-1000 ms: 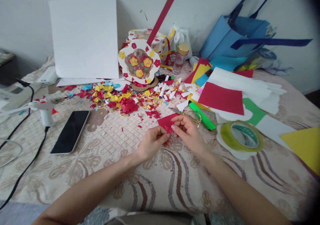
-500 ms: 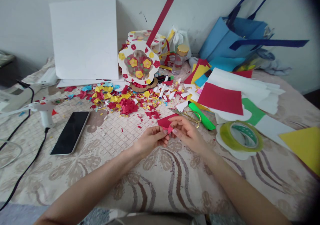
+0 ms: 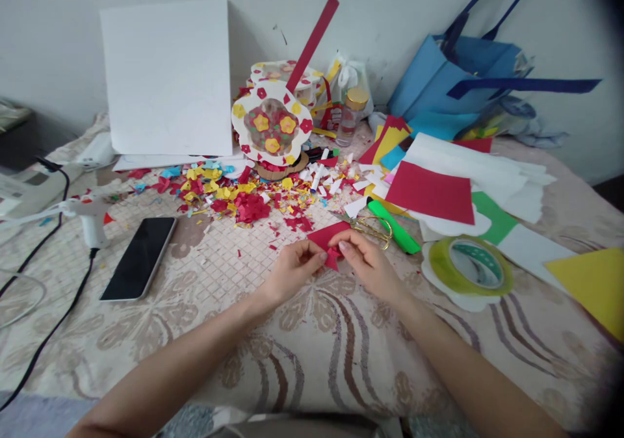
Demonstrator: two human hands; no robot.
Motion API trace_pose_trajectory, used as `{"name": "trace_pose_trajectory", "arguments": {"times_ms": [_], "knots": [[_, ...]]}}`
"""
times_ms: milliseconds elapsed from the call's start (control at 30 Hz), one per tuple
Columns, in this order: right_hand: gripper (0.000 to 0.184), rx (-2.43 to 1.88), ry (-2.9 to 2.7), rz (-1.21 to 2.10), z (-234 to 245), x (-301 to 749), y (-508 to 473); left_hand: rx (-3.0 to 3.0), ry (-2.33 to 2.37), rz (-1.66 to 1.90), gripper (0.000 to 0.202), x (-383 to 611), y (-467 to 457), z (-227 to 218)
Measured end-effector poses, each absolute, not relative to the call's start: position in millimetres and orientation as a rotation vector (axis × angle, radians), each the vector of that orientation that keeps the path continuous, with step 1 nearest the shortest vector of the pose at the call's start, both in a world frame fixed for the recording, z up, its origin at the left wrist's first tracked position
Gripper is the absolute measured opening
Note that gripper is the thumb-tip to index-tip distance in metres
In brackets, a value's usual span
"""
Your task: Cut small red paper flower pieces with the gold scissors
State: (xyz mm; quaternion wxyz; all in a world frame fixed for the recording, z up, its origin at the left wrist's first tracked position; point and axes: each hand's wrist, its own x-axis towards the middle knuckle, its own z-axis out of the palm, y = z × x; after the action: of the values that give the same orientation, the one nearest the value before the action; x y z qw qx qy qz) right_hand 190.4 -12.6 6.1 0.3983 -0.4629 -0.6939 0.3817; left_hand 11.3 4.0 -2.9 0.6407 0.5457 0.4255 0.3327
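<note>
Between my two hands is a small piece of red paper (image 3: 332,258), pinched at both sides and partly covered by fingers. My left hand (image 3: 296,270) grips its left edge with thumb and forefinger. On the other side, my right hand (image 3: 365,259) holds it between thumb and fingertips. A larger sheet of red paper (image 3: 322,234) lies flat on the cloth just behind the hands. Beyond the right hand rest gold-handled scissors (image 3: 373,225) and a bright green roll (image 3: 394,226).
Paper scraps (image 3: 251,207) spread behind the hands, before a flower-shaped paper lantern (image 3: 272,123). A phone (image 3: 140,258) and glue gun (image 3: 92,222) lie left. A tape roll (image 3: 470,264), coloured sheets (image 3: 431,191) and a blue bag (image 3: 453,67) are right.
The fingers have shifted on the small red paper, and more of it shows, with a point hanging below the fingertips. Both hands stay in nearly the same place.
</note>
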Motion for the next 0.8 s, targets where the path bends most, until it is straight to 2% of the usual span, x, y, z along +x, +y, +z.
{"name": "trace_pose_trajectory", "arguments": {"times_ms": [100, 300, 500, 800], "knots": [[0.023, -1.083, -1.834, 0.915, 6.5, 191.9, -11.4, 0.970, 0.938, 0.736, 0.029, 11.5, 6.0, -4.6], [0.010, -1.017, -1.970, 0.741, 4.9, 190.2, -10.7, 0.834, 0.917, 0.728, 0.026, 13.4, 5.2, -2.4], [0.005, -1.046, -1.876, 0.854, 4.4, 184.1, -14.5, 0.830, 0.888, 0.668, 0.023, 13.5, 3.7, -1.6], [0.011, -1.107, -1.647, 1.018, -3.0, 177.4, -14.9, 0.720, 0.891, 0.643, 0.025, 14.6, 2.1, -0.1]]}}
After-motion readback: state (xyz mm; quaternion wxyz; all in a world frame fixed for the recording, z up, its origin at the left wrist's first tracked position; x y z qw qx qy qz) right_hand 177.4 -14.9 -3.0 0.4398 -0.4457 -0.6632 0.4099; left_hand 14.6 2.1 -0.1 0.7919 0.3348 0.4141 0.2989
